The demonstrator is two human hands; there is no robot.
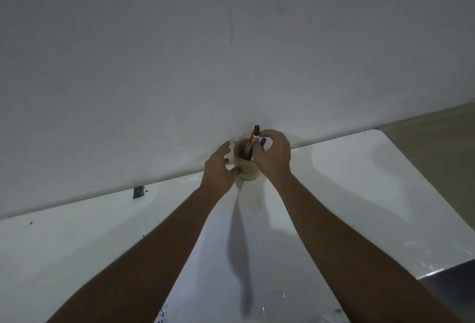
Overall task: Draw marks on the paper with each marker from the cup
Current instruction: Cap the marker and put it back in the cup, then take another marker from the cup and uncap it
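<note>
A beige cup [248, 172] stands on the white table [359, 181] against the wall. Markers stick out of it: an orange one [252, 134], a white one with a black cap [256, 131] and a blue one [262, 142]. My left hand [221, 168] wraps the cup's left side, thumb on its front. My right hand [273, 154] hovers over the cup's right rim, fingertips pinched at the black-capped marker. A white sheet of paper [218, 271] lies on the table between my forearms, partly hidden by them.
A grey-white wall [231, 52] rises straight behind the table. A small dark clip-like object [138, 191] sits at the table's back edge on the left. The table's rounded right corner [380, 133] borders a beige floor.
</note>
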